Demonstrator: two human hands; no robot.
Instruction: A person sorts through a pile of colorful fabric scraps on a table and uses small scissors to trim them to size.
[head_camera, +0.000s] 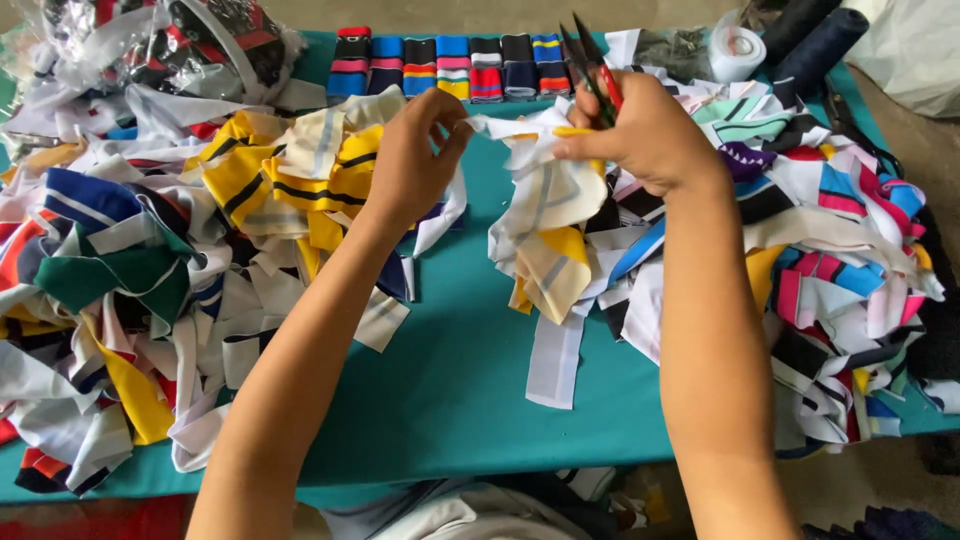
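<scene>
At the frame's upper centre, my left hand and right hand, snips tucked in, pinch a white-and-yellow strip taut; blades near fingertips could nick me

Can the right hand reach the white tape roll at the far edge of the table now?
Probably yes. The right hand is near the white tape roll, with only loose fabric scraps between, but it already holds scissors.

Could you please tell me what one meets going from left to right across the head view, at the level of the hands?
Left heap of striped fabric pieces → left hand → white and yellow strip held between the hands → right hand with snips → right heap of pieces.
</scene>
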